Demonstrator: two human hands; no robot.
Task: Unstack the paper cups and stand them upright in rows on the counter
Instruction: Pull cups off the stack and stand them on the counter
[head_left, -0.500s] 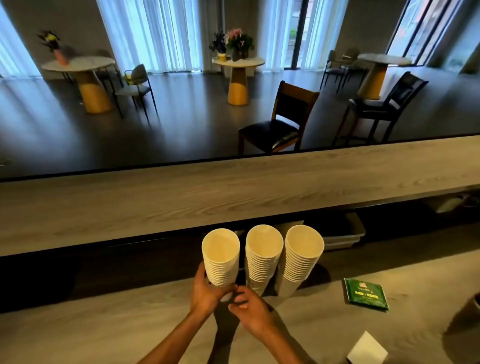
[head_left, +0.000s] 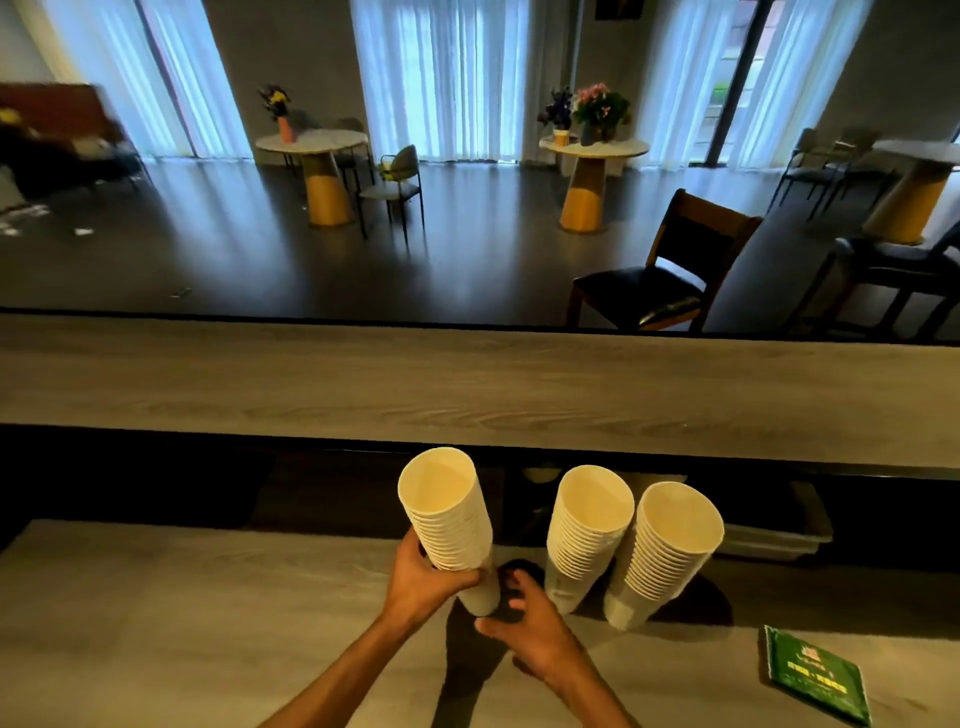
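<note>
Your left hand (head_left: 427, 578) gripped the left stack of paper cups (head_left: 451, 525) low down, fingers curled round it, its base at the near counter (head_left: 156, 623); your right hand (head_left: 535, 631) sat just beside that base, fingers loosely spread, grasping nothing; the middle stack (head_left: 584, 535) and the right stack (head_left: 662, 553) stood upright, touching each other, to the right; a green packet (head_left: 815, 678) lay further right

Matt paper cups (head_left: 447, 519); wood-grain counter (head_left: 156, 623); glossy green packet (head_left: 815, 680)
</note>
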